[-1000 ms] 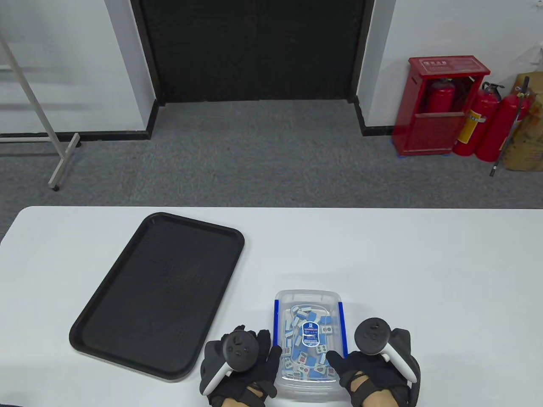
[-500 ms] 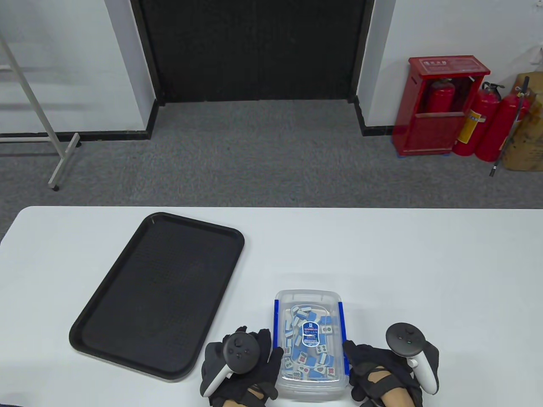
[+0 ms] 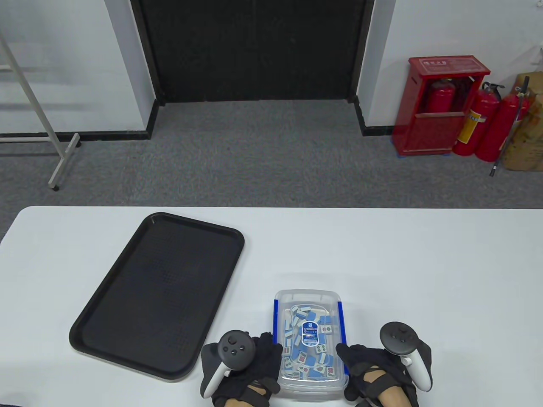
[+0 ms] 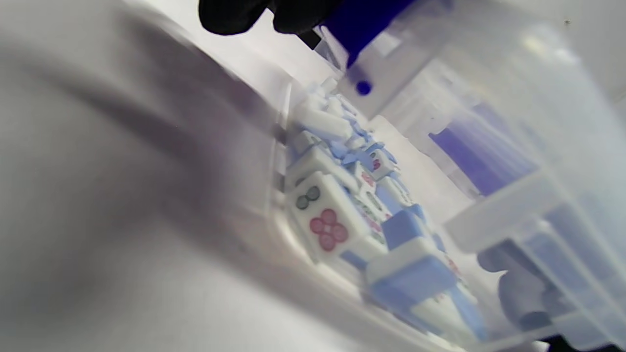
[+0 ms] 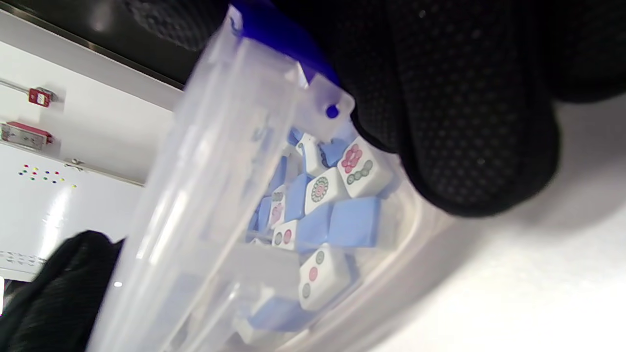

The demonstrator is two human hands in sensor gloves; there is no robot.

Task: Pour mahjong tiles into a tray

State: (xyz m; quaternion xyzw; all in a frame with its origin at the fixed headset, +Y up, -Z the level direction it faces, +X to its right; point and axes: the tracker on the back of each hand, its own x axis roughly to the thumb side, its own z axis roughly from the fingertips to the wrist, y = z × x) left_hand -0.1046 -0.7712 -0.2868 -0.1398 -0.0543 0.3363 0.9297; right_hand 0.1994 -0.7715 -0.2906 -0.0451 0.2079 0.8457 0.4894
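A clear lidded plastic box (image 3: 309, 296) with blue side latches stands near the table's front edge, filled with several blue-and-white mahjong tiles (image 3: 306, 354). The empty black tray (image 3: 157, 292) lies to its left. My left hand (image 3: 271, 352) presses against the box's left side, its fingertips (image 4: 234, 12) at the left blue latch (image 4: 362, 19). My right hand (image 3: 345, 354) presses against the right side, its fingers (image 5: 464, 122) wrapped over the right blue latch (image 5: 279, 34). The tiles also show through the wall in the left wrist view (image 4: 327, 220) and the right wrist view (image 5: 323, 190).
The white table (image 3: 424, 263) stretches to the right and behind the box. On the floor beyond stand a red extinguisher cabinet (image 3: 441, 106) and a white metal stand (image 3: 51, 140).
My right hand moved off the lid's near right corner to the box's right side and closed in on the latch. My left hand shifted slightly toward me. The box stayed in place.
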